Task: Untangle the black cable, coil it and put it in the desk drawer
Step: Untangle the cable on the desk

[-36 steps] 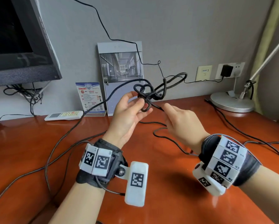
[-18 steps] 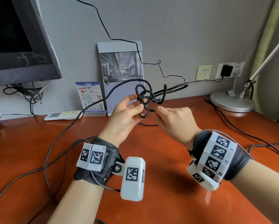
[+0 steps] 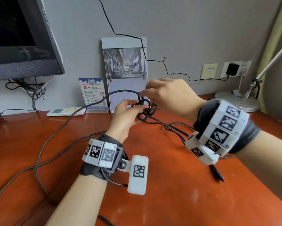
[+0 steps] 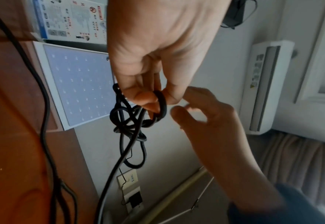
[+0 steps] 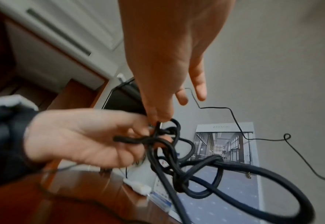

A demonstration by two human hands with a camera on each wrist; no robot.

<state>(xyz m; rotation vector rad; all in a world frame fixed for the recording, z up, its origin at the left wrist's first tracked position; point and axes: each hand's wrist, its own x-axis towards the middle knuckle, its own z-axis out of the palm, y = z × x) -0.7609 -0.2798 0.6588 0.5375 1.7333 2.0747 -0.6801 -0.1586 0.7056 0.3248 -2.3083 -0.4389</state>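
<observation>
The black cable is bunched into a knot (image 3: 144, 111) that I hold above the red-brown desk (image 3: 169, 193), in front of the calendar. My left hand (image 3: 137, 114) grips the knot from the left, with thumb and fingers curled round one loop (image 4: 162, 106). From above, my right hand (image 3: 142, 93) pinches a strand at the top of the knot (image 5: 158, 125), its other fingers spread. Loose loops hang under the knot (image 5: 205, 189). The cable trails left across the desk (image 3: 58, 132), and a dark plug end (image 3: 217, 174) lies by my right wrist. No drawer is in view.
A monitor (image 3: 22, 46) stands at the back left, with a remote (image 3: 63, 111), a leaflet (image 3: 93, 93) and a calendar (image 3: 125, 70) along the wall. A lamp base (image 3: 236, 101) sits back right under wall sockets holding a charger (image 3: 232, 69). A thin wire (image 3: 169, 70) hangs on the wall.
My right hand has moved up from beside the knot to its top and taken a strand. The long loop that stuck out to the right has dropped. My left hand kept its hold.
</observation>
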